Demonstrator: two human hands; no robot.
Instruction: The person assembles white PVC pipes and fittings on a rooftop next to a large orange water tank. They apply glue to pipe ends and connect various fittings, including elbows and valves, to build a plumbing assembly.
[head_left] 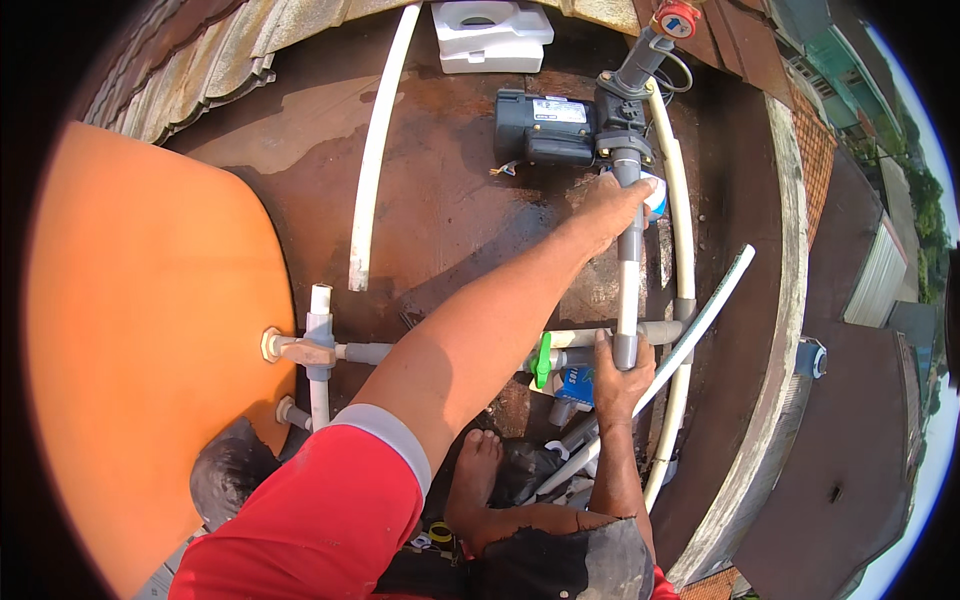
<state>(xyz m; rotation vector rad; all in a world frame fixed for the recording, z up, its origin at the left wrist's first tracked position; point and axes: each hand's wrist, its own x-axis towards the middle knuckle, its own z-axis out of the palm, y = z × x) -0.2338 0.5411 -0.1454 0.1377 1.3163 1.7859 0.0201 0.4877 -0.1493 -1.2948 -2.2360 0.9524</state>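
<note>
Head view is giving me a grey pipe (629, 262) standing upright between the two hands, just below a dark grey pump (548, 127) that is sitting on the wet brown roof slab (440, 210). I am seeing the left hand (612, 205) reaching far forward and wrapping its fingers around the upper part of that pipe, right under the pump's grey fitting (625, 145); something white and blue (655, 195) is showing just behind the knuckles (I cannot tell what it is). The right hand (618, 375) is closing around the pipe's lower end, where a grey socket (625, 350) is meeting a horizontal run with a green-handled valve (542, 358).

Moving outward, a thin white pipe (680, 240) is curving down the right side of the grey one, and a white hose with a pale stripe (690, 335) is lying slantwise across it. A long white pipe (375, 150) is resting loose on the slab to the left. Further left, a big orange tank (140, 340) is filling the edge, with a brass outlet and white tee (318, 350) touching its wall. A white plastic case (490, 35) is sitting beyond the pump, and a red valve handle (677, 18) is topping the pipe run above it. A bare foot (475, 470) is planted near the lower edge, beside a red sleeve (320, 510).
</note>
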